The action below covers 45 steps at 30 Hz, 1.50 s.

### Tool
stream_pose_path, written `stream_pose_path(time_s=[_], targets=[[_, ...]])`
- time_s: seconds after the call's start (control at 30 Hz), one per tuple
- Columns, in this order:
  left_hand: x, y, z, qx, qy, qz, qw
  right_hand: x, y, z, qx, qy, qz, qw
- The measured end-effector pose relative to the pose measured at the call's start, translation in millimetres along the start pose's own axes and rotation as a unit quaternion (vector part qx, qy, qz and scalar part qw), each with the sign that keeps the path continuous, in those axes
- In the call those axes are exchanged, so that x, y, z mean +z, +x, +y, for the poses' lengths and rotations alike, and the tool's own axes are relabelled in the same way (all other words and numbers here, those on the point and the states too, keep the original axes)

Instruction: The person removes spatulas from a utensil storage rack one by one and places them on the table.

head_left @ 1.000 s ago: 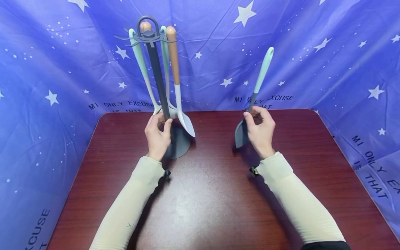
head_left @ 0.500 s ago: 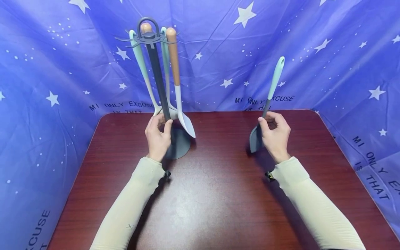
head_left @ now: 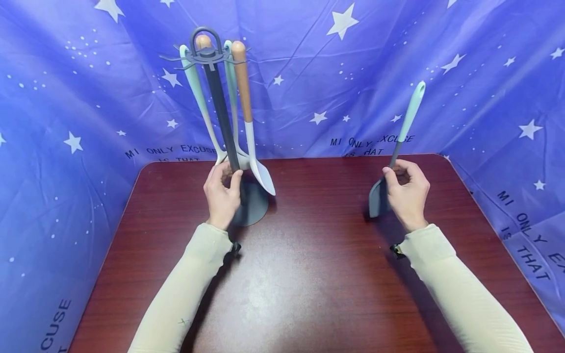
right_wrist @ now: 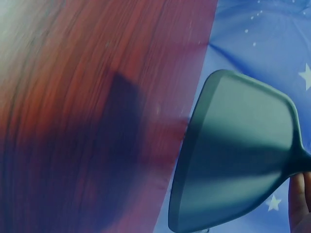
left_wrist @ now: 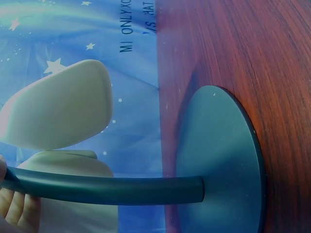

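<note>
At the left of the table stands a dark utensil rack (head_left: 219, 108) on a round base (left_wrist: 223, 145). My left hand (head_left: 222, 193) grips its post low down, thumb in front and fingers behind. Several utensils hang from the rack's hooks, among them a white turner with a wooden handle (head_left: 243, 83) and one with a mint handle (head_left: 196, 88). Over on the right, my right hand (head_left: 407, 196) pinches a spatula (right_wrist: 238, 150) at its dark neck, just above the blade. The spatula's mint handle points up and its grey blade hangs down, held above the table.
The dark red wooden table (head_left: 304, 264) has its far edge against a blue star-printed curtain (head_left: 304, 63), which also runs along both sides. The spatula's shadow falls on the wood in the right wrist view.
My right hand has carried the spatula to the right, away from the rack, and slightly nearer to me. My left hand stays on the post and the rack stands where it was.
</note>
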<state>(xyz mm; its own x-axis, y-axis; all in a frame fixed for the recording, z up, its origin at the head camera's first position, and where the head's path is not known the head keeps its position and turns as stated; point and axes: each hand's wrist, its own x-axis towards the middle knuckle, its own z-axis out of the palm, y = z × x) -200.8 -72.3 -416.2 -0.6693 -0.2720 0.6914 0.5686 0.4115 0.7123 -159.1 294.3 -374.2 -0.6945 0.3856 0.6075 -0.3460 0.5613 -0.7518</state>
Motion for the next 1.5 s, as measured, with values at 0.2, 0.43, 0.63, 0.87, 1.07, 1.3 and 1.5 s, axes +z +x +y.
stream_pose_path(time_s=[0.2,0.43,0.63,0.87,1.07,1.3,1.5], targets=[[0.6,0.1,2.1,0.003,-0.009,0.000,1.0000,-17.7,2.8,12.0,0.015,-0.028,0.014,0.9994],[-3.5,2.9,22.5,0.006,-0.014,0.001,0.9999,-34.3,6.2,32.9,0.036,-0.064,0.018,0.9971],[-0.8,-0.7,-3.1,-0.006,-0.012,-0.007,0.9999,-49.0,11.0,67.6,0.039,-0.092,0.018,0.9949],[-2.1,1.7,14.6,0.003,-0.005,0.003,1.0000,-63.7,11.2,74.5,0.050,-0.112,0.021,0.9923],[-4.2,4.1,31.9,0.008,-0.007,0.007,0.9999,-76.2,11.3,79.0,0.059,-0.125,0.020,0.9902],[-5.1,4.8,34.4,0.013,-0.013,0.002,0.9998,-86.9,12.7,81.6,0.072,-0.146,0.015,0.9865],[-5.0,4.4,33.6,0.004,-0.017,0.001,0.9998,-94.4,14.7,83.7,0.084,-0.157,0.007,0.9840]])
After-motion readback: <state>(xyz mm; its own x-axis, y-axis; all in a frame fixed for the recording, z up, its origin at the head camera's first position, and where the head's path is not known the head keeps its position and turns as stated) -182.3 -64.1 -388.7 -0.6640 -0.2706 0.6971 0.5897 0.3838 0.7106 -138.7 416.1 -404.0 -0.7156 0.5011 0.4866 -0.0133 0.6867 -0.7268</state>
